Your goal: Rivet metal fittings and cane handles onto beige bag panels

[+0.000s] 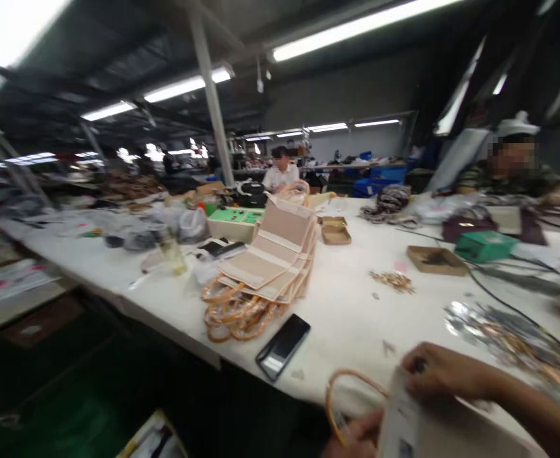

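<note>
At the lower right, a beige bag panel (403, 413) with an orange loop handle (351, 376) is between my hands. My right hand (444, 375) is closed on its upper edge, thumb and fingers pinching there, and a small dark round thing shows at the fingertips. My left hand (360, 436), partly cut off by the bottom of the view and blurred, is closed around the panel's left side near the base of the handle. Farther left stands a stack of similar beige panels (280, 238), its orange handles (236, 312) wrapped in clear plastic.
A black phone (283, 346) lies near the table edge. Small metal pieces (394, 281), a shallow cardboard box (436, 261), a green device (484, 245) with cables and a scattered heap of shiny parts (522, 350) lie on the white table. Two people sit beyond.
</note>
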### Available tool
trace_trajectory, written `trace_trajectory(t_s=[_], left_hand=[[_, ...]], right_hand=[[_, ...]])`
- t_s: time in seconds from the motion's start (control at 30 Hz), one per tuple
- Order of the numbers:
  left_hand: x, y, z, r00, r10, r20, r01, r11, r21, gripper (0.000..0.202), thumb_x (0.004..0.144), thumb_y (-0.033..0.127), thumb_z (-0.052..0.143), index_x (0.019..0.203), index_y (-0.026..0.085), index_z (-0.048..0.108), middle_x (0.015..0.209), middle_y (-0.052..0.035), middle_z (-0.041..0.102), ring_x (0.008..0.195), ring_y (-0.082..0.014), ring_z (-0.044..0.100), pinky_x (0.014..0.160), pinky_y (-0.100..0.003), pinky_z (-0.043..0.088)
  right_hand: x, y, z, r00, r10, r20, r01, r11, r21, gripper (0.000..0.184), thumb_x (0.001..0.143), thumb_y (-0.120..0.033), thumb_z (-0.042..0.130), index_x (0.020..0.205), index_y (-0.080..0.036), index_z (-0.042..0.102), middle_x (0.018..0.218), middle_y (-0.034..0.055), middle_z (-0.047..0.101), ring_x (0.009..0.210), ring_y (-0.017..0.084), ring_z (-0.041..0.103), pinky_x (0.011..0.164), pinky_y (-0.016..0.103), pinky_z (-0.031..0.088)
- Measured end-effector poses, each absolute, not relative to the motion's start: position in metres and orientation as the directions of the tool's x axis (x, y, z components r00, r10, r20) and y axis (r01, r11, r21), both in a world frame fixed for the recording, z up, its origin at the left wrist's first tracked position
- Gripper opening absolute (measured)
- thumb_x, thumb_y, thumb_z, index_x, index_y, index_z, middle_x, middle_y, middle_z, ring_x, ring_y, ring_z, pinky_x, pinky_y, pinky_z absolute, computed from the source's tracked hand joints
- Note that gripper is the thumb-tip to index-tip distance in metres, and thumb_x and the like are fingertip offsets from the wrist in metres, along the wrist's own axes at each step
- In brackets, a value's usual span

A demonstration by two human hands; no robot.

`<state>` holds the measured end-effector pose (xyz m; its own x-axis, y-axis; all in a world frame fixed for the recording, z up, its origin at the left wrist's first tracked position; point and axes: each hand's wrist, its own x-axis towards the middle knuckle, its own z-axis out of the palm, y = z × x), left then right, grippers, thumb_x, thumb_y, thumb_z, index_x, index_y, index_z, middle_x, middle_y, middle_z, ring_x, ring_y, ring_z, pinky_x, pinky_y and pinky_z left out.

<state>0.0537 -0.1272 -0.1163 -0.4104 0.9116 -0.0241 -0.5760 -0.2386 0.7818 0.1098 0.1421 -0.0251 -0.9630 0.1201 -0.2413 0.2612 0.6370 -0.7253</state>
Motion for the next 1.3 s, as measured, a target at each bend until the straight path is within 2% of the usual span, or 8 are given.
trace_trajectory(t_s=[0.13, 0.3, 0.43, 0.63, 0.77, 0.9, 1.03, 1.3], left_hand=[[0.075, -0.105, -0.143, -0.322, 0.939, -0.124, -0.699, -0.147, 0.7, 0.085, 0.069, 0.053, 0.089, 0.142, 0.019, 0.061, 0.127, -0.0174, 0.07, 0.115, -0.0344, 0.069, 0.102, -0.048, 0.053], [0.085, -0.098, -0.147, -0.383, 0.869, -0.313, -0.72, -0.068, 0.691, 0.074, 0.074, 0.043, 0.089, 0.138, 0.016, 0.063, 0.119, -0.0171, 0.074, 0.102, -0.0307, 0.073, 0.096, -0.044, 0.057], [0.091, -0.092, -0.14, -0.477, 0.774, -0.415, -0.717, -0.069, 0.694, 0.075, 0.07, 0.046, 0.091, 0.133, 0.017, 0.064, 0.114, -0.0149, 0.076, 0.099, -0.0291, 0.074, 0.091, -0.041, 0.059], [0.099, -0.085, -0.136, -0.573, 0.671, -0.472, -0.66, -0.036, 0.75, 0.068, 0.069, 0.052, 0.09, 0.119, 0.012, 0.068, 0.101, -0.0138, 0.077, 0.085, -0.027, 0.074, 0.074, -0.033, 0.059], [0.103, -0.079, -0.14, -0.554, 0.648, -0.524, -0.713, -0.044, 0.699, 0.062, 0.064, 0.051, 0.092, 0.107, 0.01, 0.072, 0.092, -0.0123, 0.077, 0.081, -0.0249, 0.074, 0.074, -0.032, 0.058], [0.105, -0.063, -0.144, -0.567, 0.634, -0.527, -0.735, -0.1, 0.671, 0.055, 0.063, 0.048, 0.091, 0.098, 0.011, 0.073, 0.086, -0.0105, 0.076, 0.078, -0.0237, 0.072, 0.068, -0.028, 0.055], [0.108, -0.052, -0.146, -0.607, 0.608, -0.512, -0.717, -0.141, 0.683, 0.048, 0.067, 0.048, 0.089, 0.091, 0.01, 0.071, 0.085, -0.0095, 0.075, 0.077, -0.0214, 0.071, 0.07, -0.027, 0.054], [0.108, -0.05, -0.141, -0.56, 0.608, -0.563, -0.75, -0.085, 0.655, 0.053, 0.062, 0.053, 0.089, 0.086, 0.011, 0.067, 0.077, -0.0085, 0.072, 0.068, -0.0197, 0.068, 0.064, -0.027, 0.051]], right_hand=[[0.094, 0.174, -0.021, -0.929, -0.026, -0.369, 0.275, 0.618, -0.736, 0.032, 0.071, -0.035, 0.069, 0.091, -0.015, 0.083, 0.085, 0.0059, 0.074, 0.073, 0.018, 0.06, 0.068, 0.025, 0.043], [0.097, 0.175, -0.034, -0.925, 0.034, -0.378, 0.306, 0.653, -0.692, 0.031, 0.075, -0.035, 0.071, 0.098, -0.017, 0.083, 0.088, 0.0029, 0.075, 0.077, 0.016, 0.062, 0.07, 0.023, 0.044], [0.1, 0.16, -0.018, -0.957, 0.127, -0.26, 0.269, 0.725, -0.635, 0.022, 0.077, -0.031, 0.072, 0.093, -0.02, 0.083, 0.084, 0.002, 0.073, 0.073, 0.015, 0.061, 0.065, 0.024, 0.042], [0.097, 0.155, -0.026, -0.972, 0.235, 0.009, 0.187, 0.795, -0.577, 0.014, 0.081, -0.027, 0.073, 0.092, -0.024, 0.082, 0.1, 0.0023, 0.073, 0.085, 0.015, 0.064, 0.079, 0.025, 0.045], [0.125, 0.13, -0.032, -0.814, 0.495, 0.304, 0.123, 0.658, -0.743, 0.029, 0.091, -0.039, 0.069, 0.075, -0.016, 0.071, 0.074, 0.0029, 0.067, 0.069, 0.013, 0.058, 0.068, 0.026, 0.043], [0.159, 0.094, -0.036, -0.629, 0.713, 0.31, -0.176, 0.259, -0.95, 0.045, 0.096, -0.047, 0.066, 0.065, -0.016, 0.056, 0.056, 0.001, 0.053, 0.049, 0.012, 0.049, 0.05, 0.026, 0.04], [0.163, 0.082, -0.061, -0.539, 0.811, 0.23, -0.469, -0.062, -0.881, 0.043, 0.094, -0.043, 0.069, 0.066, -0.016, 0.05, 0.057, -0.0012, 0.046, 0.045, 0.012, 0.048, 0.043, 0.025, 0.038], [0.151, 0.088, -0.075, -0.449, 0.891, 0.065, -0.564, -0.227, -0.794, 0.044, 0.088, -0.044, 0.072, 0.067, -0.016, 0.045, 0.057, -0.0041, 0.038, 0.044, 0.009, 0.04, 0.042, 0.024, 0.034]])
